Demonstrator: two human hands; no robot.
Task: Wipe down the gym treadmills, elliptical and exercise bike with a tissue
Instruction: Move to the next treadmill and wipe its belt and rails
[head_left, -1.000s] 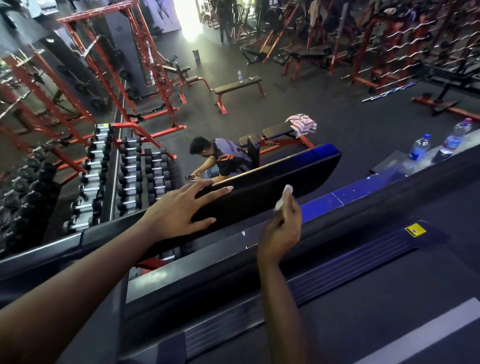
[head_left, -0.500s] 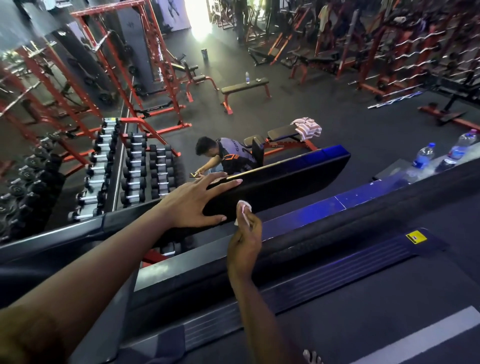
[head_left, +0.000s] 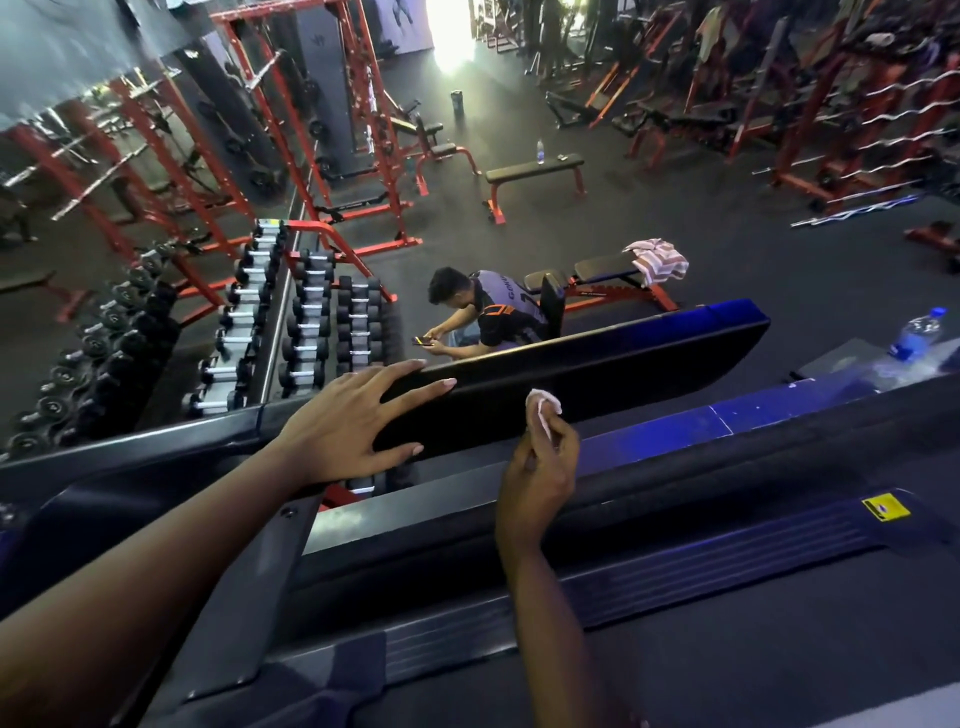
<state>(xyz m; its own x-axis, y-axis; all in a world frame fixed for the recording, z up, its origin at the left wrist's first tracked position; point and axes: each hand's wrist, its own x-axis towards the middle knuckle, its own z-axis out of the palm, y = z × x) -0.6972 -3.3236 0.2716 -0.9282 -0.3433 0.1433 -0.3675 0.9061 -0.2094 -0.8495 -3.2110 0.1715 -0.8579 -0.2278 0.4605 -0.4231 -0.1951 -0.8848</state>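
Since half a second ago we see our right hand (head_left: 537, 470) shifted a little rightward along the black panel (head_left: 597, 379), while our left hand (head_left: 345, 421) stays spread flat on the panel's left end, its fingers apart and clamped on nothing. The right grip is closed on the tissue (head_left: 541, 410), pinched between thumb and fingers and held against the panel's lower edge.

We count two hands, one tissue, and one water bottle (head_left: 917, 332) at the right edge, where two showed before. Below us one person sits by an incline bench (head_left: 597, 275) with a striped towel (head_left: 657, 260) draped on it; one flat bench (head_left: 535, 171) stands farther off, carrying one small bottle.

The treadmill deck (head_left: 727, 649) under us is dark, ribbed along its side rail, with one yellow sticker (head_left: 885, 508). Blue light glints on the ledge. The room is a gym with a dark rubber floor, red racks and machines, and rows of dumbbells (head_left: 306, 317) at the left beside a mirror.
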